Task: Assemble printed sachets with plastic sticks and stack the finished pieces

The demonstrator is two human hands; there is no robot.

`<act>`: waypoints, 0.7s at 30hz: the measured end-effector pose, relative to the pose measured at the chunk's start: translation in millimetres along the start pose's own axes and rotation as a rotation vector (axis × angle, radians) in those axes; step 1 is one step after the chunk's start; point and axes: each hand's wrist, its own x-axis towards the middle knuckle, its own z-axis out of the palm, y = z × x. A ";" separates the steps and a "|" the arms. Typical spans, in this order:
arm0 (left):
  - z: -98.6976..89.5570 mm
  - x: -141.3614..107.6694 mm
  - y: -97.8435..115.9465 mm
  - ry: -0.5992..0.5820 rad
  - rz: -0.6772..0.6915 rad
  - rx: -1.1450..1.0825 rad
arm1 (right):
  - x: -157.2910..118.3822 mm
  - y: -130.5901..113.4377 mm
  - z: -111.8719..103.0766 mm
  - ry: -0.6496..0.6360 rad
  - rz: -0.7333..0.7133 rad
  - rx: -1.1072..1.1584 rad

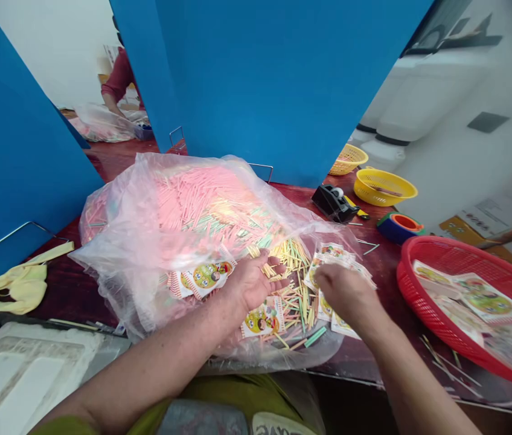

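Note:
A large clear plastic bag (133, 241) lies open on the dark red table, full of thin pink, yellow and green sticks (192, 202). Palm up over the bag's opening, my left hand (253, 281) holds a few yellow sticks (267, 267) in its curled fingers. My right hand (346, 293) is closed above printed white packets (332, 257) at the bag's right side; what its fingers hold, if anything, is hidden. Another printed packet (262, 319) lies below my left hand, and more packets (206, 278) rest on the bag to its left.
At the right stands a red basket (419, 248) of packets. Behind it are a tape dispenser (335, 204), tape rolls (401, 227) and yellow baskets (385, 187). Blue panels (265, 78) rise behind the bag. Yellow gloves (23, 284) lie left. A person's arm (118, 81) shows beyond the panels.

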 end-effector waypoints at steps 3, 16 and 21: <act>-0.4 -3.2 -2.3 -0.017 -0.040 0.085 | 0.4 4.8 26.1 -0.293 0.141 -0.188; -15.7 -12.0 -8.2 -0.185 -0.071 0.361 | 7.9 -6.6 4.5 0.064 -0.010 0.199; -21.4 -13.6 -13.0 -0.325 0.007 0.748 | 1.7 -40.5 7.6 0.047 -0.447 0.325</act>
